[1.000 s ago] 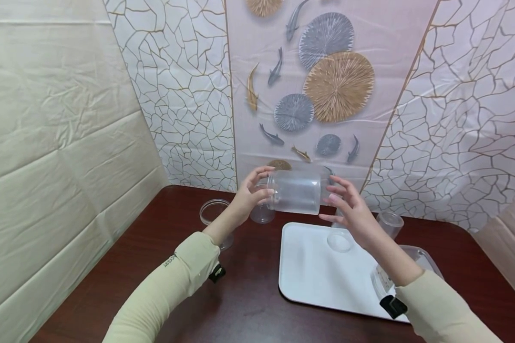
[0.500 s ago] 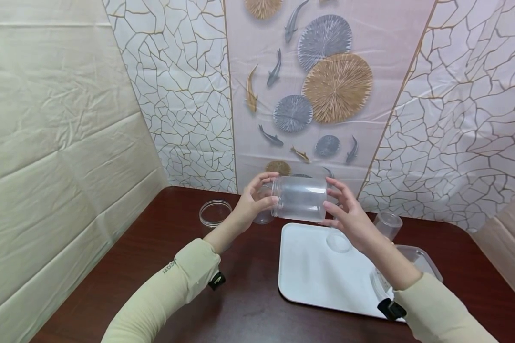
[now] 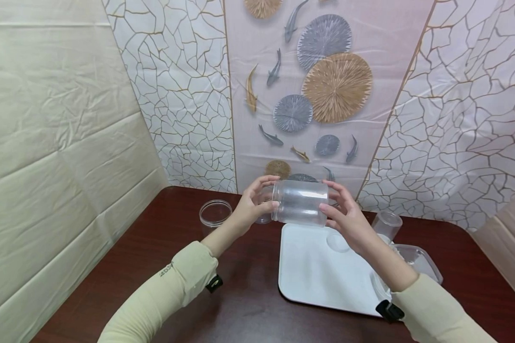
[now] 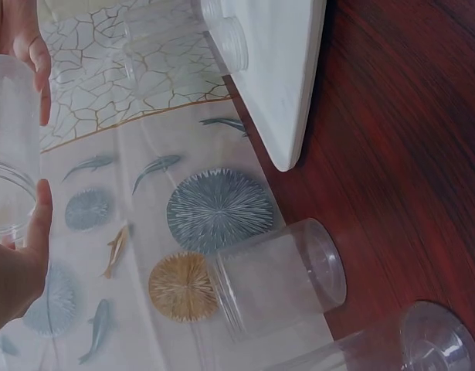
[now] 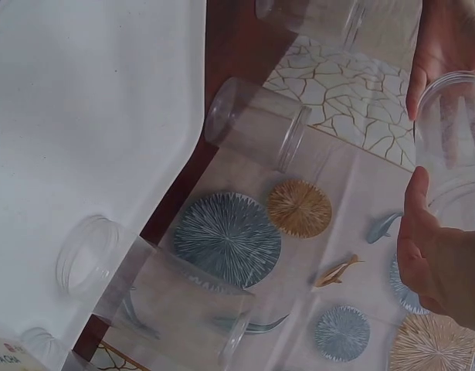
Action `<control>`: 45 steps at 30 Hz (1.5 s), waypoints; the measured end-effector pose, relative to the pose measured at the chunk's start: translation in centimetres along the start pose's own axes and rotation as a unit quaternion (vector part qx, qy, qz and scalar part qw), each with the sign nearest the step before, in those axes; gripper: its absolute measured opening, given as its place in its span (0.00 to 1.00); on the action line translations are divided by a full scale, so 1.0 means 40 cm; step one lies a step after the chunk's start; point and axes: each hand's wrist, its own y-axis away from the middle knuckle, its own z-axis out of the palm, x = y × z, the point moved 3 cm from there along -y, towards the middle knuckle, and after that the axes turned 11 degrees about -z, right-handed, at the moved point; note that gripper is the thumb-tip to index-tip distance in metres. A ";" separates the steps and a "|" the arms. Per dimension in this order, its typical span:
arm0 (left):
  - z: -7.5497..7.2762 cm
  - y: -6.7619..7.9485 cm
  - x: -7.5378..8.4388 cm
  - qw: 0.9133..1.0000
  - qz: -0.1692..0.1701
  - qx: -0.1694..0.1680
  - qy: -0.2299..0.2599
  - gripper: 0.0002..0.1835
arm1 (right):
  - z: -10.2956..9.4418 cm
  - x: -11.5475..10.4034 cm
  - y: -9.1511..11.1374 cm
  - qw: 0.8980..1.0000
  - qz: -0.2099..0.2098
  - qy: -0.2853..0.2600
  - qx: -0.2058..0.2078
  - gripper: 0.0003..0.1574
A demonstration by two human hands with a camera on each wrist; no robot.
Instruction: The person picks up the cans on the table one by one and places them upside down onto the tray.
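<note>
At mid-frame, a clear jar [image 3: 301,202] is gripped sideways by the left hand [image 3: 257,201] at its rim and the right hand [image 3: 347,214] at its base, not yet set down, while another jar [image 5: 164,292] is placed inverted on the tray [image 3: 317,281].

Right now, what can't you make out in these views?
Head: leftmost jar, its lower part partly hidden by the left forearm.
Left wrist: held jar, partly cut off by the left edge.
Right wrist: printed label, cut off at the bottom-left corner.
</note>
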 end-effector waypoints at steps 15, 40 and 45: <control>-0.013 0.022 -0.008 0.999 -0.023 -0.020 -0.042 0.35 | -0.001 0.007 0.000 1.000 -0.002 0.012 -0.005 0.37; -0.028 0.059 -0.017 0.989 -0.038 -0.054 -0.130 0.37 | -0.016 0.014 0.008 0.996 -0.032 0.067 -0.040 0.38; -0.036 0.070 -0.018 0.986 -0.045 -0.059 -0.152 0.37 | -0.020 0.015 0.006 0.995 -0.050 0.077 -0.046 0.37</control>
